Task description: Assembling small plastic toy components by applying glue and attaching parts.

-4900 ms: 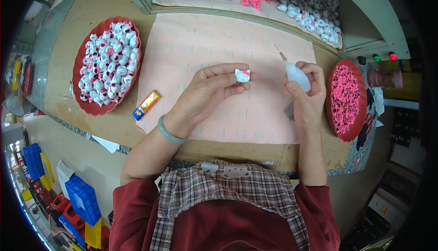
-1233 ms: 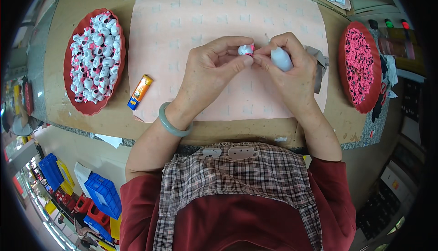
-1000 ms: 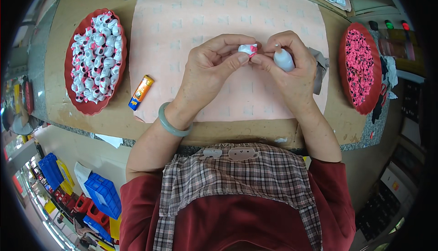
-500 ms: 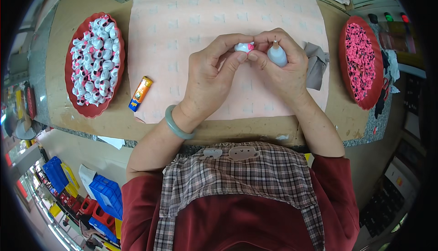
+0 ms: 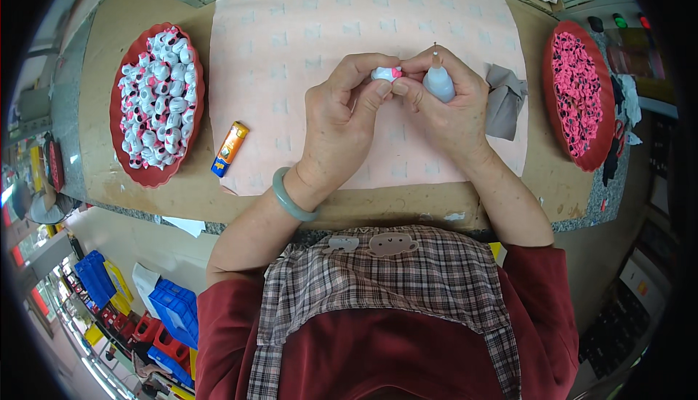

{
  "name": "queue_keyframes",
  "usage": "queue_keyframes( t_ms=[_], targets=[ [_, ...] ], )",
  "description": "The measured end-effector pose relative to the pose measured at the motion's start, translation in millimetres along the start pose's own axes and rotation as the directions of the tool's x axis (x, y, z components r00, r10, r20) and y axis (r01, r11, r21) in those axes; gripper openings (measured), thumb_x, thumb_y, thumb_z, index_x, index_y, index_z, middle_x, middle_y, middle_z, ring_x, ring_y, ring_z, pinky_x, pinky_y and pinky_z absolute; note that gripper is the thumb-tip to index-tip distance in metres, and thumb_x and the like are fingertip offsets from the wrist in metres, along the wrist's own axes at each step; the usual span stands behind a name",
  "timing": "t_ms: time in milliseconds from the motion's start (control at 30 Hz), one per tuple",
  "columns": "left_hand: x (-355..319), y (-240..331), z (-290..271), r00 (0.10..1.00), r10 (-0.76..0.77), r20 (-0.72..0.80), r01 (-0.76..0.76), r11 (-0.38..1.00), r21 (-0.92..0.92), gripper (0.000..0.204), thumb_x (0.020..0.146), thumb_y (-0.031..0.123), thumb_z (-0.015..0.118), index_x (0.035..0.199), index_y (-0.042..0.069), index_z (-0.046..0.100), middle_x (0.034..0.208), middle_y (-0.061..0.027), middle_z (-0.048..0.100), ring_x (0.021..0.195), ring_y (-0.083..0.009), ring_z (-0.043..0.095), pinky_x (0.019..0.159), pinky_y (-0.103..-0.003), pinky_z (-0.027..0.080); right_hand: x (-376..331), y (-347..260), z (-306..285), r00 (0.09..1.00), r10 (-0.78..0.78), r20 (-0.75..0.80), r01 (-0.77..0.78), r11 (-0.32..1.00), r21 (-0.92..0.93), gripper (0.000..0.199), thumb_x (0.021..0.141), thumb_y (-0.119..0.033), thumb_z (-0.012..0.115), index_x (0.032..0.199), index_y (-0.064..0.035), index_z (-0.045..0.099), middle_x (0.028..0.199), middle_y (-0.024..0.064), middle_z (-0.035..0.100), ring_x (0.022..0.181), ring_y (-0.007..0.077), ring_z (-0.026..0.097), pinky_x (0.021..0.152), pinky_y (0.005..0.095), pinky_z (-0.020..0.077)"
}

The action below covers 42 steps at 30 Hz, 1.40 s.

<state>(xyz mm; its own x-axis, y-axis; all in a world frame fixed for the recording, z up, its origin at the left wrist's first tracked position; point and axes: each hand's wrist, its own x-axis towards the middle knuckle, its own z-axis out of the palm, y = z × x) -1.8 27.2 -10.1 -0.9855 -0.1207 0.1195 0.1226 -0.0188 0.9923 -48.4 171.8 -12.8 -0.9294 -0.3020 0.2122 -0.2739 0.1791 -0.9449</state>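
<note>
Pinching a white figure [image 5: 382,74] between thumb and fingers of the left hand [image 5: 340,109], above the pink sheet [image 5: 269,73]. Meeting its pink end with right fingertips, while clasping a bottle [image 5: 439,86], nozzle away from the apron [image 5: 385,276], in the right hand [image 5: 458,106]. Just left of a grey cloth [image 5: 503,115]; between the left dish [image 5: 149,177] and right dish [image 5: 596,140].

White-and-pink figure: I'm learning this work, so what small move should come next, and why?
Probably a light press on the pink piece with the right hand: it is at that side of the white figure, the left hand holds the other side, and the squeeze bottle in the right hand points away.
</note>
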Motion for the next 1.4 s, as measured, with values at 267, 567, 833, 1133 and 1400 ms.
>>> queue_keyframes(
  t_ms=[267, 567, 833, 1133, 1400],
  targets=[
    [4.7, 2.8, -6.4, 0.989, -0.143, 0.027, 0.145, 0.965, -0.218, 0.017, 0.088, 0.000, 0.054, 0.105, -0.002, 0.057, 0.089, -0.0077, 0.064, 0.079, -0.0114, 0.059, 0.073, -0.023, 0.049, 7.4, -6.3, -0.2, 0.997, 0.064, 0.041, -0.066, 0.996, 0.058, 0.016, 0.072, -0.006, 0.073, 0.082, -0.0004, 0.062, 0.079, 0.0055, 0.064, 0.074, 0.0119, 0.060, 0.072, 0.0246, 0.0485],
    [10.8, 1.3, -11.1, 0.919, -0.320, 0.230, 0.390, 0.655, -0.647, 0.021, 0.089, 0.002, 0.053, 0.109, -0.003, 0.057, 0.092, -0.0074, 0.062, 0.077, -0.0104, 0.055, 0.072, -0.023, 0.047, 14.5, -16.2, -12.2, 0.973, 0.175, 0.154, -0.212, 0.936, 0.280, 0.013, 0.078, -0.008, 0.071, 0.080, 0.0004, 0.061, 0.078, 0.0025, 0.063, 0.073, 0.0061, 0.058, 0.070, 0.0212, 0.0477],
    [2.8, 1.2, -5.7, 0.963, -0.214, 0.165, 0.269, 0.823, -0.501, 0.020, 0.090, 0.002, 0.052, 0.109, -0.002, 0.056, 0.090, -0.0060, 0.062, 0.076, -0.0094, 0.054, 0.073, -0.022, 0.046, 4.2, -4.6, 2.7, 0.994, 0.088, 0.066, -0.103, 0.959, 0.264, 0.015, 0.078, -0.005, 0.070, 0.079, -0.0017, 0.056, 0.075, 0.0035, 0.062, 0.068, 0.0059, 0.058, 0.061, 0.0190, 0.0476],
    [-1.8, 1.8, -1.3, 0.964, -0.235, 0.127, 0.266, 0.806, -0.529, 0.019, 0.090, 0.000, 0.050, 0.108, -0.002, 0.056, 0.090, -0.0055, 0.062, 0.075, -0.0082, 0.053, 0.072, -0.021, 0.045, -1.6, 3.4, 7.9, 0.999, -0.026, -0.025, 0.032, 0.964, 0.262, 0.013, 0.079, -0.004, 0.069, 0.079, -0.0015, 0.056, 0.073, 0.0025, 0.061, 0.067, 0.0058, 0.057, 0.059, 0.0194, 0.0465],
    [6.3, -2.4, -8.8, 0.912, -0.328, 0.246, 0.403, 0.611, -0.681, 0.023, 0.090, 0.003, 0.051, 0.111, -0.003, 0.055, 0.092, -0.0074, 0.062, 0.077, -0.0106, 0.055, 0.074, -0.022, 0.047, 4.7, 0.7, 4.7, 0.999, 0.032, -0.003, -0.030, 0.971, 0.239, 0.009, 0.080, -0.005, 0.067, 0.080, -0.0016, 0.058, 0.072, 0.0017, 0.060, 0.062, 0.0051, 0.052, 0.055, 0.0193, 0.0429]
  ],
)
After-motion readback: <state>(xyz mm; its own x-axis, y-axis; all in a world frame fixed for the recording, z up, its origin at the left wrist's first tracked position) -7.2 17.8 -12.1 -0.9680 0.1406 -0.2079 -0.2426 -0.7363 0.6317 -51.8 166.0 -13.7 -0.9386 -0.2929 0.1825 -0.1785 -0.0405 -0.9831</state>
